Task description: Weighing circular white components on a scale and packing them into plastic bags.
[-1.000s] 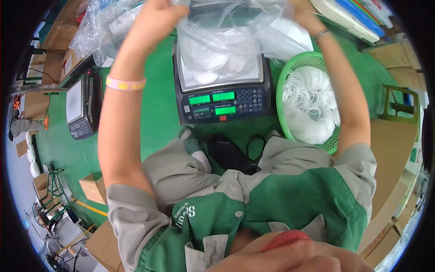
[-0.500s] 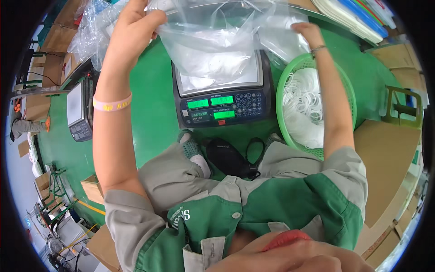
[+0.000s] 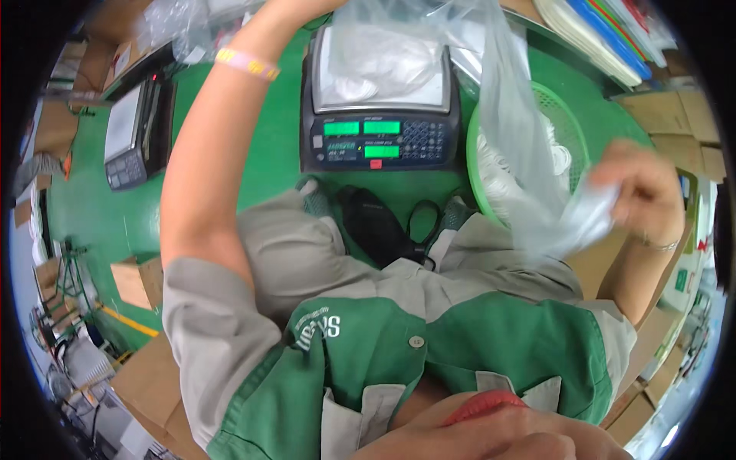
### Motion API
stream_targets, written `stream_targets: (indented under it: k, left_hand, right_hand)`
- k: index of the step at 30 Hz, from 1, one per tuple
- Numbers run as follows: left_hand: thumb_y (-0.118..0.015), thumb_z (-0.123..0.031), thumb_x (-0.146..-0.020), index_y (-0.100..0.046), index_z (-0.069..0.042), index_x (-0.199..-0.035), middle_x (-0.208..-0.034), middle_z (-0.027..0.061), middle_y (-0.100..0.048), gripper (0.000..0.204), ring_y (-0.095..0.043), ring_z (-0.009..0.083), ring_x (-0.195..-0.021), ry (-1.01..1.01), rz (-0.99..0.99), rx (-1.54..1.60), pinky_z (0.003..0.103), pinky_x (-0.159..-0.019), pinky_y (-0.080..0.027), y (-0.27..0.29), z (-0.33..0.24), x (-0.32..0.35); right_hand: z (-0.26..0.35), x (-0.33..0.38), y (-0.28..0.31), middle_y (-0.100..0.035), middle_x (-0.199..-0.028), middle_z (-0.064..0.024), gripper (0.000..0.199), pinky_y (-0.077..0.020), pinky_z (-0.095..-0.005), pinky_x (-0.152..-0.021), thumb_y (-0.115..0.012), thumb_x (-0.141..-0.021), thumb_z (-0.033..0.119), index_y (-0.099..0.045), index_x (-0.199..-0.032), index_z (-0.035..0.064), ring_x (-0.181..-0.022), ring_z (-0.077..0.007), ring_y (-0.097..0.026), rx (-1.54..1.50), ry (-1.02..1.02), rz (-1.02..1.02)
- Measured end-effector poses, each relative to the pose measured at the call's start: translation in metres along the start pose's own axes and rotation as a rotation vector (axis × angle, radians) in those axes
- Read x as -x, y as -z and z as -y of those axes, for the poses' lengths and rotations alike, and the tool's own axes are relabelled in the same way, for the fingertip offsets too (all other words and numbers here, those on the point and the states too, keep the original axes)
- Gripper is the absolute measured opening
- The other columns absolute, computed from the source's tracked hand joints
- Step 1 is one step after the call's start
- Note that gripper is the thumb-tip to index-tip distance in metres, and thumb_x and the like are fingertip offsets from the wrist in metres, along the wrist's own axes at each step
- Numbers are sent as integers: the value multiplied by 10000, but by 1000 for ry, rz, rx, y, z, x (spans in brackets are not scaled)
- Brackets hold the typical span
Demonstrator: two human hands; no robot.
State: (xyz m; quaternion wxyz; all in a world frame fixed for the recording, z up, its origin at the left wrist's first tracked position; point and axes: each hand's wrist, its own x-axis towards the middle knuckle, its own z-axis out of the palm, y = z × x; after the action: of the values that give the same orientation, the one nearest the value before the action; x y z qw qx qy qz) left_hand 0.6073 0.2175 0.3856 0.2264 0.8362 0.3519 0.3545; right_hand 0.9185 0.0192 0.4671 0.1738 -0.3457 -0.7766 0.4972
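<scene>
A clear plastic bag (image 3: 506, 92) stretches from the scale's far side down toward the right. My right hand (image 3: 642, 192), blurred by motion, closes on its gathered end over the basket's near right side. My left hand (image 3: 307, 6) is at the top edge beside the bag's far part; its fingers are mostly cut off. Under the bag, a bagged pile of white pieces (image 3: 387, 65) rests on the metal pan of a dark counting scale (image 3: 379, 142) with lit green displays. A green mesh basket (image 3: 571, 115) to the right holds white ring-like parts (image 3: 562, 159), partly hidden by the bag.
A second scale (image 3: 126, 146) stands at the left. Crumpled clear plastic (image 3: 180, 27) lies at the far left, and stacked white and coloured sheets (image 3: 594, 38) at the far right. Cardboard boxes (image 3: 149, 383) sit near left. A black pouch (image 3: 373, 226) lies between my legs.
My right hand has pulled the bag's end from the far right toward me and outward, stretching it over the basket. My left hand has moved farther away and right, partly leaving the picture.
</scene>
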Motion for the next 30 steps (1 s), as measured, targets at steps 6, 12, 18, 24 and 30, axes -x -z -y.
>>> stream_targets:
  k: [6, 12, 18, 24, 30]
  left_hand:
    - [-609, -323, -794, -286, 3, -1346, -1330, 233, -372, 718, -361, 318, -1242, -50, -339, -348, 354, -1016, -299, 1, -13, 31]
    - [-662, -269, -746, -412, -24, -1267, -1053, 140, -553, 628, -451, 168, -830, 97, 537, 187, 267, -712, -381, 14, -78, 74]
    - [-672, -241, -725, -339, -31, -1312, -1006, 180, -592, 707, -597, 278, -848, 277, 1036, 347, 349, -742, -465, -72, -51, 190]
    - [-557, -297, -870, -590, -27, -691, -574, -7, -528, 326, -433, 55, -464, 724, 844, 410, 221, -429, -356, -69, -44, 183]
    - [-612, -349, -811, -581, -36, -604, -580, 35, -564, 377, -514, 109, -510, 403, 1087, 121, 271, -454, -392, -48, -27, 174]
  right_hand:
    - [-33, -49, -106, -611, -895, -26, 256, -443, -232, -645, -602, -793, 33, -607, -1049, 27, -760, -90, -548, -419, -430, 572]
    - [-103, -52, -168, -602, -944, -18, 265, -431, -207, -721, -565, -808, 21, -558, -1070, -17, -806, -69, -550, -1006, -649, 202]
    - [-137, -63, -175, -594, -951, -19, 239, -446, -218, -745, -571, -812, 26, -549, -1049, 11, -770, -71, -547, -1093, -668, -37]
    - [-191, -65, -192, -556, -766, 24, 91, -427, -204, -623, -581, -820, 87, -569, -900, 47, -701, -54, -525, -819, -712, -96]
    - [-229, -44, -183, -531, -694, 46, 39, -404, -207, -553, -564, -801, 114, -579, -831, 92, -603, -52, -482, -332, -780, 35]
